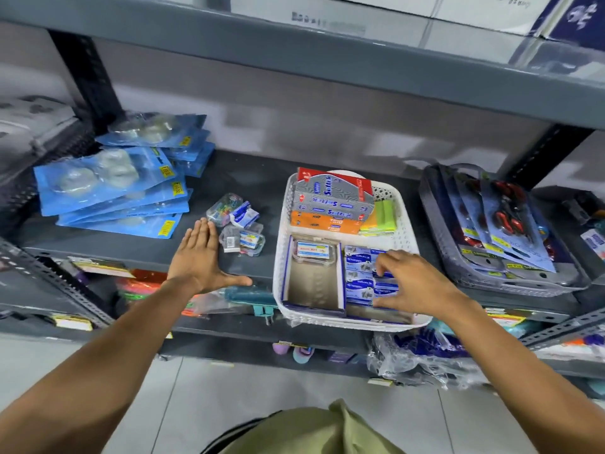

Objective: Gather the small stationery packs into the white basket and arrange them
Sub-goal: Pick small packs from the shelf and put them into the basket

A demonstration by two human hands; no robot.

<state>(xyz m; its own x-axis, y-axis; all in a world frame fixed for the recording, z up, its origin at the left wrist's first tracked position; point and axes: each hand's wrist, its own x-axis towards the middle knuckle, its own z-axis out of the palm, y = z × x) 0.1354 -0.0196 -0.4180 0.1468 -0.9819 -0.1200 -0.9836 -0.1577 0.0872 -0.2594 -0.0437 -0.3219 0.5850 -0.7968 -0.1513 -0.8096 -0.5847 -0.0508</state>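
head view: right hand fingers pinch blue packs; left hand fingers splayed, empty.

The light is even and fairly bright, soft enough that nothing throws a hard shadow. The back of the shelf under the upper board is dimmer, and the space below the shelf edge is darker. A pale sheen lies on the blue blister packs at my left and on the plastic bags lower down. My left hand is slightly smeared with motion blur; my right hand is a little sharper. The white basket in the middle is clearest, its print partly readable. Toward the edges everything softens and bends: the upper board curves, and the boxes on top are blurred.
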